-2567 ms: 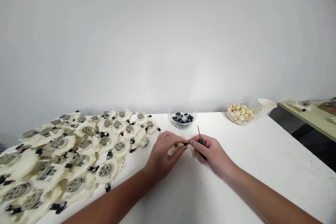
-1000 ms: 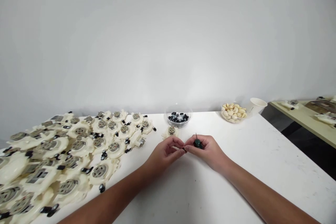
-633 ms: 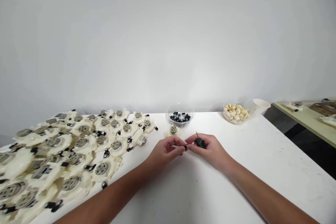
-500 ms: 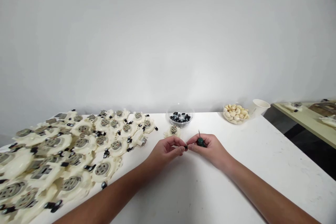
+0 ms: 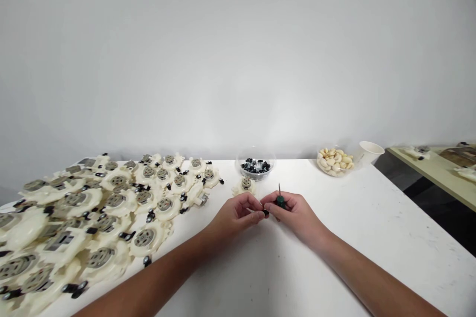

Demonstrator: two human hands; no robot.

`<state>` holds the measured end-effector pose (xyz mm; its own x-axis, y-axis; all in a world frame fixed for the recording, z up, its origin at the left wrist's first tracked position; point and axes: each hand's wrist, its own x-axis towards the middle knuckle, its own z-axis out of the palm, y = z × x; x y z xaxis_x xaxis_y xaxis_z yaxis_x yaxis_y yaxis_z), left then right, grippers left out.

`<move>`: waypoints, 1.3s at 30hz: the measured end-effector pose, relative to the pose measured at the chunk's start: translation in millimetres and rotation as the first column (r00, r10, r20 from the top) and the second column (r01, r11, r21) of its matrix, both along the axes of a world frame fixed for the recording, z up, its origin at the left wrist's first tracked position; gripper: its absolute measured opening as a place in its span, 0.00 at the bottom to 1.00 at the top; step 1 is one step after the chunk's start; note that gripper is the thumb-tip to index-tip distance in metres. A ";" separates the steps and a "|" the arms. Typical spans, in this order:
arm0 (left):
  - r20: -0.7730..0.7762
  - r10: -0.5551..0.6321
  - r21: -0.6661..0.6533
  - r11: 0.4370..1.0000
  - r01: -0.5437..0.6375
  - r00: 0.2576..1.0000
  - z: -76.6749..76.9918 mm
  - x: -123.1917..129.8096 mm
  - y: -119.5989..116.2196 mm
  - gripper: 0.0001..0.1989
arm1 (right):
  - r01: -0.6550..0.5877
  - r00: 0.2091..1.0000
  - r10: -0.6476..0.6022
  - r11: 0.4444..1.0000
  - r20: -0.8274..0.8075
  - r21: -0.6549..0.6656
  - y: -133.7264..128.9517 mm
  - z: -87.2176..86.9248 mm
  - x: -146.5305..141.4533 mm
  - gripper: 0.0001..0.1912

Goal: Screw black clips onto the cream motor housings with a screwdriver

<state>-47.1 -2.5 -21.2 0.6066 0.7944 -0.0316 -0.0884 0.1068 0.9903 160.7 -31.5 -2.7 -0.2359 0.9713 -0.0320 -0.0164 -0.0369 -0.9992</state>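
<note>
My left hand (image 5: 237, 214) pinches a small black part (image 5: 265, 212) between its fingertips. My right hand (image 5: 293, 214) grips a green-handled small screwdriver (image 5: 280, 201), with its thin shaft pointing up, and its fingertips meet the black part. Just beyond the hands, a cream plastic part with a grey perforated centre (image 5: 246, 185) lies on the white table (image 5: 282, 277). Behind it stands a clear bowl of black and clear small parts (image 5: 255, 166). Several similar cream parts (image 5: 115, 208) with black pieces attached lie spread across the table's left side.
A clear bowl of curved cream pieces (image 5: 333, 161) and a white paper cup (image 5: 369, 152) stand at the table's far right. The table's right edge (image 5: 416, 220) drops to a dark floor. Another pale table (image 5: 427, 161) with parts stands beyond it. A white wall (image 5: 238, 59) rises behind.
The cream part has gone from under my hands to the table near the bowl. My hands have moved closer together around the black part, and the screwdriver now stands more upright.
</note>
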 end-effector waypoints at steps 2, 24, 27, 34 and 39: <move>0.013 0.019 -0.001 1.000 -0.019 1.000 -1.1 0.2 0.1 0.14 | -0.008 1.000 0.008 1.000 0.006 -0.001 0.8 1.3 1.5 0.12; -0.051 0.000 0.087 0.996 0.004 0.999 0.9 -0.1 -3.0 0.18 | 0.041 0.988 -0.044 0.999 0.148 0.027 3.0 -4.7 4.3 0.14; -0.049 0.039 0.081 0.996 -0.035 0.998 5.3 0.3 -3.3 0.19 | 0.038 0.979 -0.047 0.998 0.197 0.051 2.6 -4.0 5.4 0.13; -0.016 0.070 0.045 0.997 -0.069 0.997 10.8 1.0 -1.1 0.18 | 0.064 0.976 -0.081 0.994 0.201 0.089 1.9 -1.9 6.2 0.12; -0.042 0.039 0.055 0.998 -0.037 0.998 3.7 -0.6 -2.2 0.16 | 0.138 0.990 -0.138 0.990 0.019 0.003 6.2 -6.7 7.5 0.16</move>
